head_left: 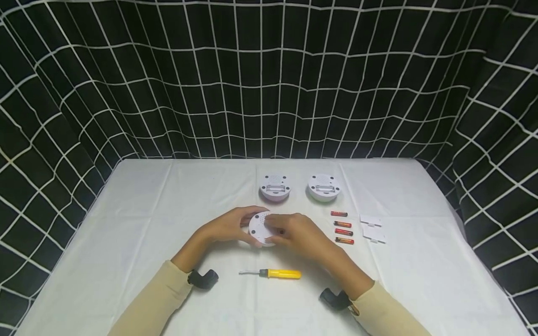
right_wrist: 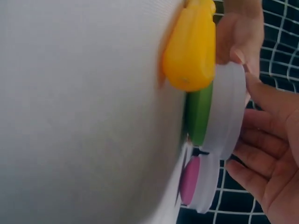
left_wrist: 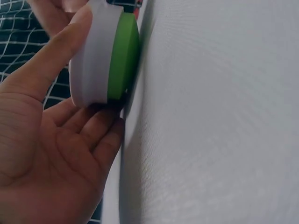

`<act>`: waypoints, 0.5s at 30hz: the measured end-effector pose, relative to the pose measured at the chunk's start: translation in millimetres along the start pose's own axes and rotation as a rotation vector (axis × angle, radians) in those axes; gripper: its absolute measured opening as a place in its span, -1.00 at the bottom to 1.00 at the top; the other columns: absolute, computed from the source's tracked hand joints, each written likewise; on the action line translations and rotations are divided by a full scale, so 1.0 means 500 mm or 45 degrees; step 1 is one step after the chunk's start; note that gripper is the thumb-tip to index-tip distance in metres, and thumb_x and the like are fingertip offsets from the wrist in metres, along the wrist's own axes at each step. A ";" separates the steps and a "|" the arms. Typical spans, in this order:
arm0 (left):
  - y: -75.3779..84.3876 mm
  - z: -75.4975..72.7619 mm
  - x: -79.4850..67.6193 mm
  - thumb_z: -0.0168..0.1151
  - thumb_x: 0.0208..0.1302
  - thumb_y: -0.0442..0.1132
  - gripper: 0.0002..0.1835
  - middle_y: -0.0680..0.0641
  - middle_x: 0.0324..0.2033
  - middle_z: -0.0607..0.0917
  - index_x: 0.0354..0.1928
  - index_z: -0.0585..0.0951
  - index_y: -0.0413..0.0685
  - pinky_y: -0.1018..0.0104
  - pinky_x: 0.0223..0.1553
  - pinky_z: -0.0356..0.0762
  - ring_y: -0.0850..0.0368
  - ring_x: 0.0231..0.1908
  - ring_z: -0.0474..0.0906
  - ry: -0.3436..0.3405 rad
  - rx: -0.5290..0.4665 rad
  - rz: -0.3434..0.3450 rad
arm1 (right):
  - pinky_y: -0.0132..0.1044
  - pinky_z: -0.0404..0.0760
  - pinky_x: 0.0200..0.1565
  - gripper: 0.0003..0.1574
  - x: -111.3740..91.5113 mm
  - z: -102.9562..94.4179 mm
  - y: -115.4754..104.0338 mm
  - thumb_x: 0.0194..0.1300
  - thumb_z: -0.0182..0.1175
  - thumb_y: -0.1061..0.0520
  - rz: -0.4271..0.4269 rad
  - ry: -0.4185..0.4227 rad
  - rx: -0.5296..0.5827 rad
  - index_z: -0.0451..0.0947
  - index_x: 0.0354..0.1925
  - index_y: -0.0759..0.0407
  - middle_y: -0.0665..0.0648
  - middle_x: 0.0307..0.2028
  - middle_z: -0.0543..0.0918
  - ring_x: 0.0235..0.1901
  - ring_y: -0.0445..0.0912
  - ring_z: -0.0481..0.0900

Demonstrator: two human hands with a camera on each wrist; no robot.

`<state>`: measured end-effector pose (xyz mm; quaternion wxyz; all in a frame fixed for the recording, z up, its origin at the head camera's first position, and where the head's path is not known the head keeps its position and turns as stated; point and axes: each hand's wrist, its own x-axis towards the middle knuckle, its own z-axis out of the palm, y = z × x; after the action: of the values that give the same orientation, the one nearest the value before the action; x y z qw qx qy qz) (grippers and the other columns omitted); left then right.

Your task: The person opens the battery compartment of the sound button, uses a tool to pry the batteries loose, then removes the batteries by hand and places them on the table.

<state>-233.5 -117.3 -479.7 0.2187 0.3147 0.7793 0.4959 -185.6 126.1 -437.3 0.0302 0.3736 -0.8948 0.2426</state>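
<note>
Between both hands a round white buzzer [head_left: 258, 228] lies with its perforated back up. Its green button top [left_wrist: 125, 56] faces the tablecloth in the left wrist view. My left hand [head_left: 229, 227] grips its left side, thumb on the near edge and fingers round the far edge. From the right, my right hand [head_left: 300, 231] holds it with thumb and fingertips at the back and rim, covering part of the back. In front of the hands lies a screwdriver [head_left: 273, 274] with a yellow handle, its shaft pointing left.
Behind the hands, two similar buzzers, one pink-topped [head_left: 275, 187] and one green-tinted [head_left: 323, 187], lie upside down with battery compartments uncovered. At right are several red batteries [head_left: 343, 232] and two white battery covers [head_left: 374, 233]. Black grid-patterned curtain [head_left: 269, 93] surrounds the white-covered table [head_left: 201, 182].
</note>
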 end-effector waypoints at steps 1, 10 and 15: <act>0.000 0.000 0.000 0.64 -0.01 -0.22 -0.03 -0.02 0.34 0.52 0.47 0.36 -0.06 0.14 0.43 0.30 0.06 0.37 0.41 0.001 -0.002 0.002 | -0.11 0.66 0.11 -0.52 0.000 0.000 -0.003 0.26 0.44 -0.01 -0.015 -0.007 -0.038 0.70 0.08 0.19 0.09 0.01 0.75 -0.02 -0.02 0.71; 0.000 0.003 0.003 0.64 -0.03 -0.28 -0.01 -0.05 0.36 0.51 0.48 0.35 -0.11 0.21 0.41 0.34 0.08 0.36 0.42 -0.003 -0.051 0.022 | -0.13 0.72 0.01 -0.78 -0.002 -0.002 -0.022 0.27 0.43 0.11 -0.057 0.022 -0.181 0.75 -0.12 0.15 0.11 0.00 0.76 -0.06 0.01 0.75; -0.004 0.004 0.003 0.64 -0.04 -0.29 -0.01 -0.05 0.37 0.51 0.48 0.36 -0.10 0.23 0.41 0.33 0.09 0.36 0.43 0.003 -0.072 0.006 | -0.21 0.75 -0.12 -0.96 -0.002 -0.001 -0.028 0.28 0.41 0.17 -0.114 0.008 -0.225 0.74 -0.28 0.11 0.10 -0.04 0.78 -0.18 -0.02 0.78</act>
<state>-233.8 -115.8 -482.1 0.2255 0.3097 0.7645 0.5185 -175.4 118.3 -431.4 0.0768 0.4084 -0.8950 0.1624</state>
